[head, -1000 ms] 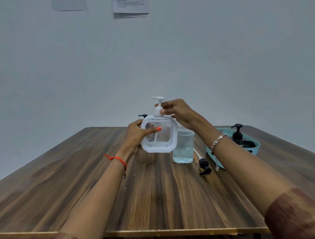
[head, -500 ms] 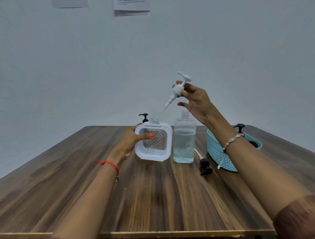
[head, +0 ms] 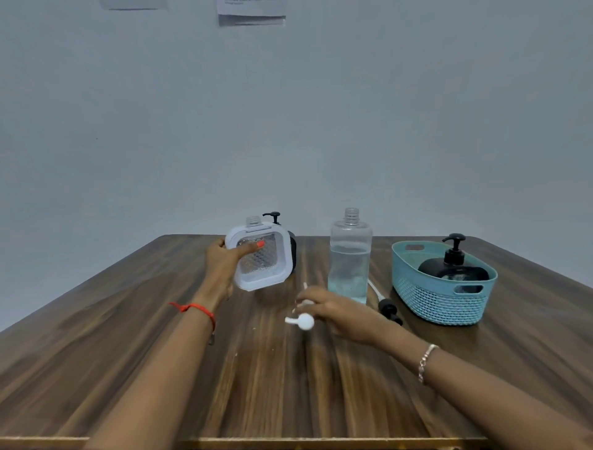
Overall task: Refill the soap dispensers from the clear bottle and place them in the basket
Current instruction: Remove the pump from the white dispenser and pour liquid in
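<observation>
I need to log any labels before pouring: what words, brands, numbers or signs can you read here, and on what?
Paper sheet on the wall: a few printed lines, too small and blurred to read.
Second sheet on the wall, further left: no text can be made out.
Clear bottle, white dispenser, black dispenser, basket: no label, brand or number shows.

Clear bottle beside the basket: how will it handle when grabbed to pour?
Probably heavy for its size: the clear bottle shows liquid past half height. Its neck is uncapped, so a quick tilt would likely spill. Tall on a narrow base, it may tip if pushed up high.
</observation>
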`<state>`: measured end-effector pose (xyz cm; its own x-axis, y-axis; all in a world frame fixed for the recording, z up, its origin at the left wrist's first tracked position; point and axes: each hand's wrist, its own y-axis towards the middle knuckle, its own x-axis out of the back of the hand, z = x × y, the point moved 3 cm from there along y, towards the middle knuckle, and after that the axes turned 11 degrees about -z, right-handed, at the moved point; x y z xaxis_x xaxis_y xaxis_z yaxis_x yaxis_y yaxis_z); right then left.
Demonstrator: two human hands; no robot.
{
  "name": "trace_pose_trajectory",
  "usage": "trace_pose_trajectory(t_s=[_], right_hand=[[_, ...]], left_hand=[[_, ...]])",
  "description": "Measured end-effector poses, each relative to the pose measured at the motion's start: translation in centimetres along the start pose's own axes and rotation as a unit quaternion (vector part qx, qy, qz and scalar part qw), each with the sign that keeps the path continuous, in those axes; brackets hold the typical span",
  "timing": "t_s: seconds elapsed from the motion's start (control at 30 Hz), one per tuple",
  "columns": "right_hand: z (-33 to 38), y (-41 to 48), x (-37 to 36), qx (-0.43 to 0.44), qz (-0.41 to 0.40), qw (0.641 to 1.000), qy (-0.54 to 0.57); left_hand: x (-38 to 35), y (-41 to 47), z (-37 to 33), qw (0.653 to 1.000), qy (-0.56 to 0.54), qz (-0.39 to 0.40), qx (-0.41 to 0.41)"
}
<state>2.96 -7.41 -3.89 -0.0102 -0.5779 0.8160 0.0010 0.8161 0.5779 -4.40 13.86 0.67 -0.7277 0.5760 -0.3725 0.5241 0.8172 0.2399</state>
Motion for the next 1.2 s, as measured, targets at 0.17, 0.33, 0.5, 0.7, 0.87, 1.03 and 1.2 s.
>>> trace_pose_trajectory(t_s=[0.17,0.33,0.5,0.7,0.87,1.03,1.2], right_hand=[[0.1,-0.7,-1.4,0.0,0.093,0.996,-0.003],[0.1,-0.9,-1.6,-0.03,0.096,0.995,0.007],[-0.2,-0.7,-1.1,-0.063,0.08,0.994,0.035],[-1.0,-0.9,0.2,-0.1,0.014,0.992,0.074],[-2.6,-1.1,3.4,-0.208,-0.334,0.919,0.039],[-7.4,-0.9,4.8,-0.365,-0.419,0.824,0.106],[-11.9,-0.1,3.8,-0.45,-0.346,0.758,0.322]], left_hand=[[-0.4,-0.3,-0.2,1.0,0.003,-0.001,0.0],[-0.7,-0.5,0.0,1.0,0.007,0.009,-0.001],[-1.1,-0.5,0.5,1.0,0.019,0.011,0.006],[-1.7,-0.5,0.9,1.0,0.017,0.017,0.01],[-2.2,-0.1,1.4,0.999,0.017,0.026,0.013],[-2.7,0.4,1.9,0.999,0.023,0.026,0.016],[-3.2,0.7,2.4,0.999,0.011,0.042,0.023]])
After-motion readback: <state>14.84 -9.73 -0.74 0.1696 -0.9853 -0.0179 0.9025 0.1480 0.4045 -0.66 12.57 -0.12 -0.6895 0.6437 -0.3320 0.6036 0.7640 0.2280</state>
